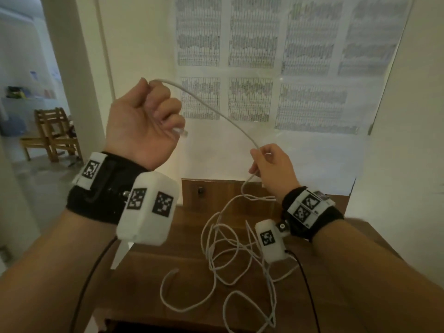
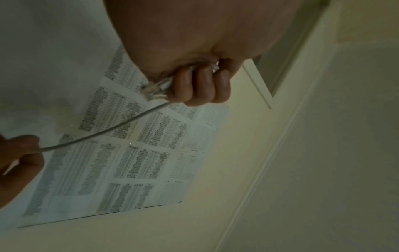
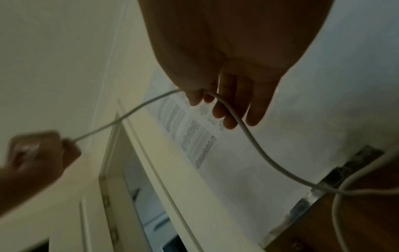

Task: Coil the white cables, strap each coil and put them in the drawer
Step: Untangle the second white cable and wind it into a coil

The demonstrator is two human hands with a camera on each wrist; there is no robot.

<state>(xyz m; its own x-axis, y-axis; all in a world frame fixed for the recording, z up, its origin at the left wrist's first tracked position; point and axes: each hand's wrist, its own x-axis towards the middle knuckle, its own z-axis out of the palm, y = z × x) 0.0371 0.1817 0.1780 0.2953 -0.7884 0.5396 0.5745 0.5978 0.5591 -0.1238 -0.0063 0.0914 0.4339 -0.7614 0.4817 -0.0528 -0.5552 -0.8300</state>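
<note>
The white cable (image 1: 216, 111) was held raised in the fisted left hand (image 1: 141, 123) (clear plug (image 1: 181, 132) protruding below) and pinched lower down by the right hand (image 1: 274, 169), the remainder being left tangled on the wooden desk (image 1: 149, 272).

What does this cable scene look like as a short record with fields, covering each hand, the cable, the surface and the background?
left hand: left hand raised, fist gripping the cable end, clear plug poking out below the fingers
right hand: right hand lower, pinching the white cable between thumb and fingers
cable span: runs in a slack arc between the hands
rest of cable: loose tangle on the wooden top, not yet coiled
background: printed sheets on the wall
strap, drawer: not identifiable
</note>
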